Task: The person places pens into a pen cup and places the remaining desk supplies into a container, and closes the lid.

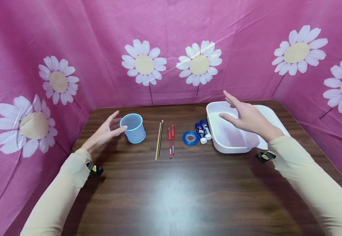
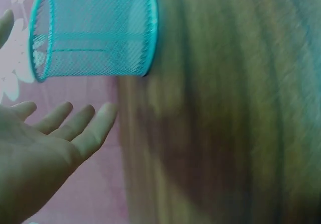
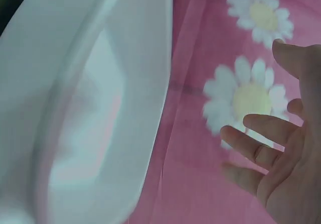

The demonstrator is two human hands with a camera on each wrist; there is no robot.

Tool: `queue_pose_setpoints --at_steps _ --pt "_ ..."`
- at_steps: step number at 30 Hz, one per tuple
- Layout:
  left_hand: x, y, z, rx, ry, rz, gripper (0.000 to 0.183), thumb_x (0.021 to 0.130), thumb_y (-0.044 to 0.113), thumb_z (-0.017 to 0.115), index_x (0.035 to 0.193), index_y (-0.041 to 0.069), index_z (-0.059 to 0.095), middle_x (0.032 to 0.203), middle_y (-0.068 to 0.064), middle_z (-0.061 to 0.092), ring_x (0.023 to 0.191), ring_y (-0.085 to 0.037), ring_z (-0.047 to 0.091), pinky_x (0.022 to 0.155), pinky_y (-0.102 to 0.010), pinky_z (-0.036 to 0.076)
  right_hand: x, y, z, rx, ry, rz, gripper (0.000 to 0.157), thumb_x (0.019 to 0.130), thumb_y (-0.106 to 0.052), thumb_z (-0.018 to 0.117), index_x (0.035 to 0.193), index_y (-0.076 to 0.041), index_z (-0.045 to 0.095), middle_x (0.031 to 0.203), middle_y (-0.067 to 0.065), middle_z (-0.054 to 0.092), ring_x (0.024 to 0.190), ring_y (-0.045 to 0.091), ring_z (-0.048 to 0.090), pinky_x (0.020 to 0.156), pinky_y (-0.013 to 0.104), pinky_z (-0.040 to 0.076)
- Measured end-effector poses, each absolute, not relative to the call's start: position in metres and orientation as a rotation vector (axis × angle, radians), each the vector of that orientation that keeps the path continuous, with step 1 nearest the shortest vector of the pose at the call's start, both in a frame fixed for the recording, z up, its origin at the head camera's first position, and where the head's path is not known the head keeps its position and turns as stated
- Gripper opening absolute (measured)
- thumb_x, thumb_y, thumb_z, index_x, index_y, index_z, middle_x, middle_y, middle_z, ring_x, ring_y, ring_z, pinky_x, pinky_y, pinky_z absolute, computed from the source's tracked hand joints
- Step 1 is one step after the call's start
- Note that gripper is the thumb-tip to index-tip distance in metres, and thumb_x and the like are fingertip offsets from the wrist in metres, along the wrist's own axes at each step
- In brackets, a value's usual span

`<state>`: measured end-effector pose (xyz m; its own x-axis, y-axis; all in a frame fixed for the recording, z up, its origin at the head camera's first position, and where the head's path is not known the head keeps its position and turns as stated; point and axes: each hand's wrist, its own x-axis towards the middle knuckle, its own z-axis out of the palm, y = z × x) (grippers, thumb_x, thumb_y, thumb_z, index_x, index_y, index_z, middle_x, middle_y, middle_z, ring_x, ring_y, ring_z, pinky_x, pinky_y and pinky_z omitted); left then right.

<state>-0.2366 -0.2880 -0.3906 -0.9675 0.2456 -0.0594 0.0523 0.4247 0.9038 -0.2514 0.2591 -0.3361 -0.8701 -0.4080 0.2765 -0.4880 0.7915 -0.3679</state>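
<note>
A light-blue mesh pen cup (image 1: 136,133) stands upright at the left of the table. My left hand (image 1: 103,132) is beside it, thumb and fingers spread. The left wrist view shows a gap between these fingers and the cup (image 2: 100,33). Over a white plastic tub (image 1: 231,149) hovers my right hand (image 1: 247,118), its fingers loosely extended and holding nothing. In the right wrist view this hand (image 3: 288,158) is apart from the tub wall (image 3: 145,98).
Between cup and tub lie two gold pencils (image 1: 158,142), two red pens (image 1: 170,144), a blue tape roll (image 1: 185,138) and two glue sticks (image 1: 200,131). A white lid (image 1: 272,119) lies right of the tub. Pink flowered cloth (image 1: 171,19) hangs behind the wooden table (image 1: 129,196).
</note>
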Motion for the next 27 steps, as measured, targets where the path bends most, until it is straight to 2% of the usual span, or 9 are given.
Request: queue_pose_setpoints --at_steps 1,3,8,15,22,27 --pt "-0.238 -0.286 -0.394 0.263 2.46 1.618 0.095 0.096 0.035 0.071 0.164 0.02 0.006 0.158 -0.019 0.03 0.139 -0.035 0.04 0.11 -0.056 0.042 -0.253 0.25 -0.336 0.712 -2.783 0.706 0.087 0.096 -0.044 0.069 0.164 -0.024 0.019 0.146 0.021 0.053 0.115 0.039 0.064 0.092 0.06 0.054" --pt "-0.239 -0.282 -0.401 0.245 2.391 1.704 0.094 0.096 0.032 0.072 0.164 0.018 0.01 0.155 -0.019 0.032 0.135 -0.034 0.043 0.108 -0.055 0.046 -0.257 0.232 -0.337 0.736 -2.775 0.851 0.087 0.095 -0.042 0.071 0.163 -0.025 0.02 0.148 0.018 0.051 0.121 0.038 0.061 0.096 0.058 0.053" --pt "-0.24 -0.278 -0.412 0.201 2.289 1.818 0.089 0.096 0.028 0.073 0.162 0.016 0.015 0.152 -0.019 0.033 0.129 -0.031 0.048 0.104 -0.056 0.049 -0.269 0.19 -0.345 0.78 -2.78 1.157 0.084 0.096 -0.043 0.07 0.162 -0.025 0.024 0.15 0.015 0.05 0.132 0.035 0.053 0.104 0.054 0.049" --pt "-0.247 -0.279 -0.417 0.16 2.094 1.943 0.074 0.1 0.021 0.066 0.158 0.013 0.02 0.148 -0.016 0.031 0.129 -0.031 0.046 0.099 -0.057 0.052 -0.279 0.143 -0.364 0.86 -2.811 1.332 0.084 0.095 -0.035 0.073 0.161 -0.015 0.026 0.151 0.019 0.046 0.131 0.039 0.052 0.106 0.053 0.048" --pt "-0.253 -0.285 -0.418 0.145 1.889 2.019 0.058 0.102 0.016 0.062 0.151 0.016 0.031 0.153 -0.018 0.027 0.138 -0.037 0.035 0.095 -0.065 0.051 -0.291 0.111 -0.393 0.686 -2.888 1.795 0.087 0.092 -0.025 0.078 0.161 -0.013 0.026 0.153 0.026 0.038 0.117 0.038 0.063 0.09 0.048 0.059" --pt "-0.252 -0.283 -0.423 0.206 1.886 2.047 0.058 0.101 0.012 0.063 0.151 0.02 0.034 0.15 -0.017 0.03 0.136 -0.036 0.038 0.09 -0.066 0.052 -0.293 0.091 -0.409 0.458 -2.891 2.109 0.088 0.092 -0.013 0.078 0.161 -0.009 0.024 0.151 0.026 0.036 0.116 0.039 0.062 0.084 0.043 0.062"
